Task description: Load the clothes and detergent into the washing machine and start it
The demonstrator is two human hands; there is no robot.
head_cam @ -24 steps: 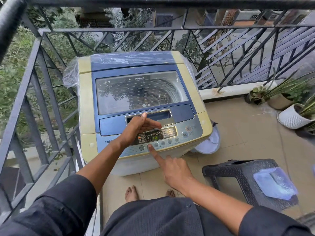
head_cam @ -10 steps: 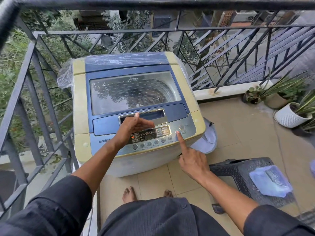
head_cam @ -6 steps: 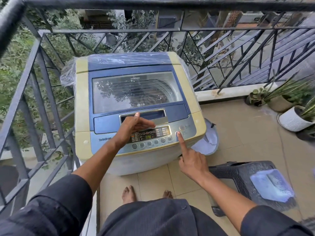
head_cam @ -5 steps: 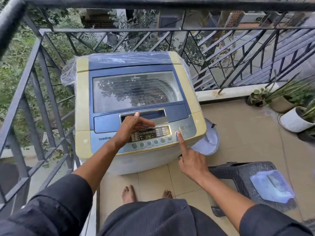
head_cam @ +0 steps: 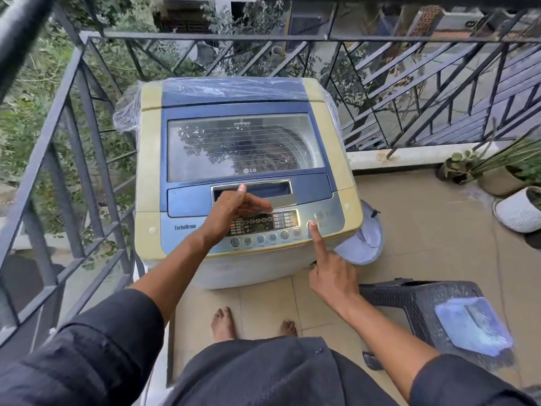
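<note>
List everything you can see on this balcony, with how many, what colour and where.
Top-loading washing machine: one, blue and cream, lid closed, in the railing corner.
Clear plastic wrap: one, over the machine's back.
Black metal railing: along the left and far sides.
Dark woven plastic stool: one, lower right.
Pale blue packet: one, on the stool.
Pale blue tub: one, right of the machine.
Potted plants: at least three, far right.
Bare feet: two, on the tiles.
Left hand: over the control panel.
Right hand: forefinger on a right-side button.
</note>
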